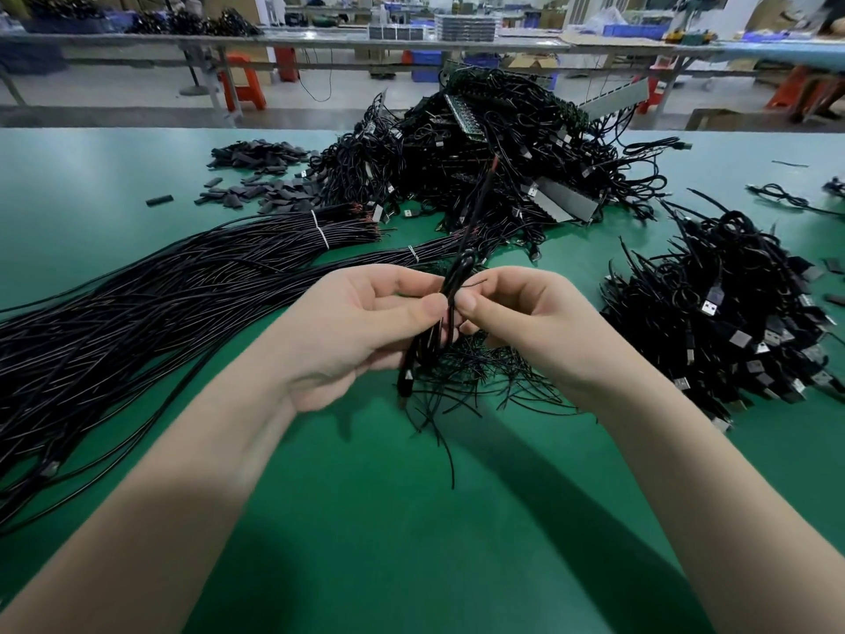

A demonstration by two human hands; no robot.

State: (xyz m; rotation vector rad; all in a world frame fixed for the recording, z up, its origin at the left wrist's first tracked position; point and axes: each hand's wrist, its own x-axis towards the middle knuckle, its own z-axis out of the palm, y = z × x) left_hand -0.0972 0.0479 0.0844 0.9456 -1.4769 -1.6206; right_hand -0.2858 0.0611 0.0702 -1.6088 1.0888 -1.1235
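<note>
Above the middle of the green table [366, 519], both hands meet on a folded black cable [450, 286]. My left hand [361, 331] pinches the cable's folded strands between thumb and fingers. My right hand [526, 322] pinches the same cable from the right, next to a thin wire end that sticks out. A red-tinted cable end [484, 185] rises from the fold toward the far pile. The plug end [404, 382] hangs below my left hand. Under the hands lies a small heap of thin black wire offcuts [480, 377].
Long black cables [137, 313] in bundles tied with white ties cover the left. A big tangle of USB cables and green circuit strips [494, 144] sits at the back centre, dark sleeve pieces [260, 176] at back left, and finished USB cables [731, 313] on the right.
</note>
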